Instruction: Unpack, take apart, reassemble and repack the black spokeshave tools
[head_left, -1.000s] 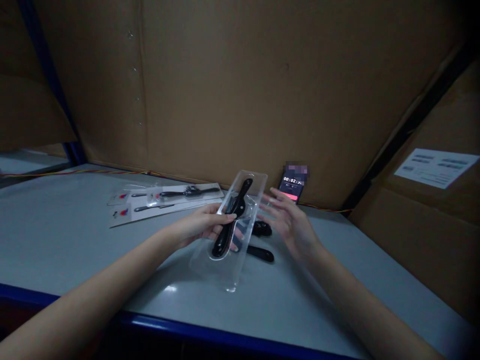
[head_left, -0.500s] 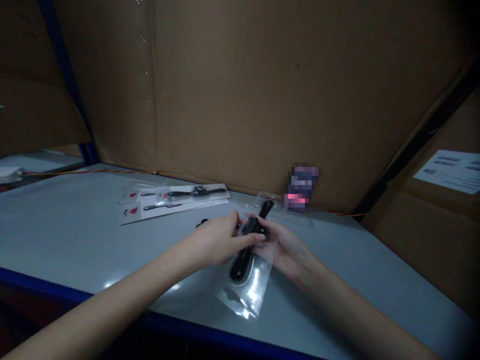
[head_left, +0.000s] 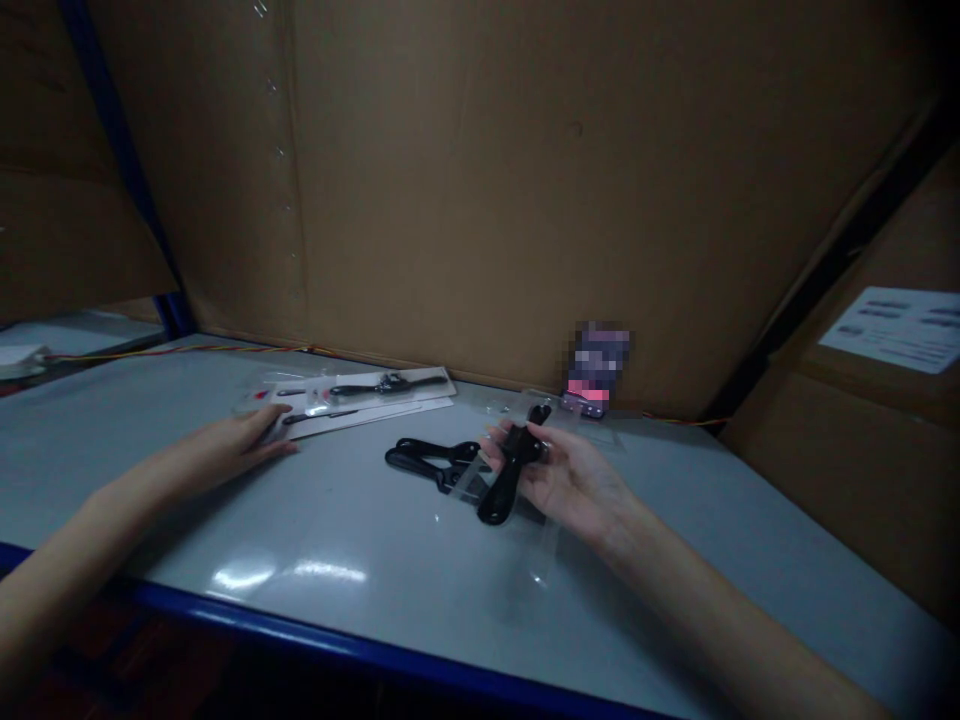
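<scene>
My right hand (head_left: pixel 574 475) is closed around a black two-handled tool, which looks like a spokeshave (head_left: pixel 504 485), inside a clear plastic blister shell (head_left: pixel 546 565). It is held tilted above the table. Beside it on the left, other black-handled tools (head_left: pixel 431 455) lie together on the table, partly behind the shell. My left hand (head_left: pixel 236 440) is at the left end of the front white printed card (head_left: pixel 360 420), thumb on top and fingers around its edge. Behind this card is another card with a black spokeshave (head_left: pixel 390 384) showing on it.
A phone-like screen (head_left: pixel 596 370), blurred out, leans on the cardboard wall (head_left: pixel 450 180) at the back. Red and yellow wires (head_left: pixel 225 348) run along the table's rear. A blue edge (head_left: pixel 300 630) borders the grey table (head_left: pixel 337 530) in front.
My left hand has let go of the packaged tool and moved left to the printed cards. My right hand still holds the package, uncovering the black tools on the table.
</scene>
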